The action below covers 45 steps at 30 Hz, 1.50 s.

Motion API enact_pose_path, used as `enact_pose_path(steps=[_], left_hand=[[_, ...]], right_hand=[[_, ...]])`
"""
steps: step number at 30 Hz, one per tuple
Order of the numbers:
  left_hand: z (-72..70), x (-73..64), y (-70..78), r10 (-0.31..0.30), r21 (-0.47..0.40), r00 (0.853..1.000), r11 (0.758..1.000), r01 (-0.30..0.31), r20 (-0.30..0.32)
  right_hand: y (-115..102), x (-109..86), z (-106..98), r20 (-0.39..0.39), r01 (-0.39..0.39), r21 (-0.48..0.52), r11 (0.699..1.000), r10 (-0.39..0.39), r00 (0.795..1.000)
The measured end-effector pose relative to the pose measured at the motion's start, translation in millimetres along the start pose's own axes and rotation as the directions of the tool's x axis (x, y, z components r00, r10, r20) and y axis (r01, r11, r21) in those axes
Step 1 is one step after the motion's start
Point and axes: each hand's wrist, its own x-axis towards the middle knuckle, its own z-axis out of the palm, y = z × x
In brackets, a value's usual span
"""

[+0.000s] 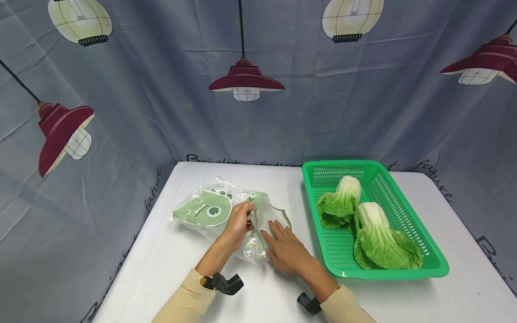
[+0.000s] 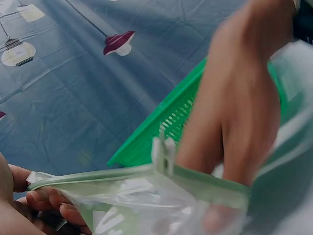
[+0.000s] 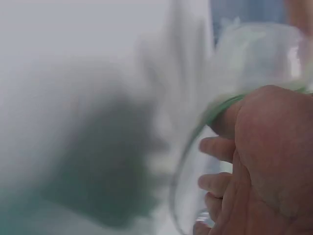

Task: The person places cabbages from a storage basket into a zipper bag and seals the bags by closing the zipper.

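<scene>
A clear plastic zip bag point(image 1: 208, 208) with a green cartoon face lies on the white table. My left hand point(image 1: 238, 220) pinches the bag's green-edged mouth, its thumb and fingers curled on that edge. In the left wrist view a clear slider point(image 2: 163, 155) sticks up from the green zip strip. My right hand point(image 1: 286, 250) is at the bag's mouth with its fingers stretched out and spread. Some of its fingers show through the clear film in the left wrist view. The right wrist view is blurred, with the green rim crossing by the right thumb.
To the right stands a green plastic basket point(image 1: 389, 273) with perforated walls. Two napa cabbages lie in it, one cabbage point(image 1: 349, 193) toward the back and a larger cabbage point(image 1: 375, 235) toward the front. A grey-blue curtain point(image 1: 274, 130) with printed lamps surrounds the table point(image 1: 258, 298).
</scene>
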Motion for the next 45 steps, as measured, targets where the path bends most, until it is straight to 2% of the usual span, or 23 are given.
enact_pose_path(steps=[5,8,11,13,16,19,21,24,27,30,33,38,45], left_hand=[[2.5,2.8,1.8,0.008,0.002,0.999,1.0,-0.008,-0.033],[3.7,4.0,1.0,0.001,-0.016,0.998,1.0,-0.002,-0.062],[5.3,4.6,0.5,-0.002,-0.042,0.996,0.999,-0.002,-0.087],[6.1,4.9,0.5,0.001,-0.059,0.995,0.998,-0.006,-0.095],[6.7,5.2,0.3,0.006,-0.067,0.995,0.998,-0.013,-0.096],[7.0,4.8,-0.1,0.0,-0.069,0.995,0.998,-0.006,-0.098],[7.1,4.2,-0.6,-0.005,-0.061,0.995,0.998,0.0,-0.095],[6.5,3.7,-2.1,-0.011,-0.054,0.995,0.999,0.006,-0.095],[5.4,3.4,-4.0,-0.017,-0.044,0.995,0.999,0.013,-0.095],[4.6,3.7,-5.7,-0.02,-0.034,0.995,0.999,0.017,-0.093],[5.1,4.0,-7.4,-0.024,-0.03,0.996,0.999,0.021,-0.086],[6.5,4.6,-11.4,-0.038,-0.041,0.996,0.999,0.035,-0.079],[8.4,3.9,-14.2,-0.04,-0.036,0.995,0.999,0.037,-0.086]], right_hand=[[-8,-17.1,-32,-0.046,0.015,0.076,0.997,-0.012,0.999],[-9,-29.0,-53,-0.072,-0.028,0.134,0.991,0.038,0.997],[-4,-37.5,-74,-0.129,-0.089,0.184,0.979,0.113,0.985],[3,-40.1,-88,-0.188,-0.124,0.214,0.969,0.165,0.968],[22,-39.9,-110,-0.271,-0.178,0.249,0.952,0.245,0.931],[49,-36.6,-130,-0.301,-0.27,0.243,0.932,0.337,0.892],[69,-32.7,-141,-0.281,-0.342,0.224,0.913,0.396,0.874],[100,-24.2,-152,-0.205,-0.455,0.162,0.875,0.481,0.852],[126,-13.5,-153,-0.105,-0.548,0.093,0.831,0.556,0.825],[145,-4.3,-148,-0.015,-0.609,0.037,0.793,0.609,0.793],[156,2.5,-141,0.038,-0.645,0.011,0.764,0.644,0.764],[165,12.5,-128,0.081,-0.681,-0.038,0.731,0.681,0.727],[164,23.6,-121,0.141,-0.709,-0.071,0.702,0.711,0.689]])
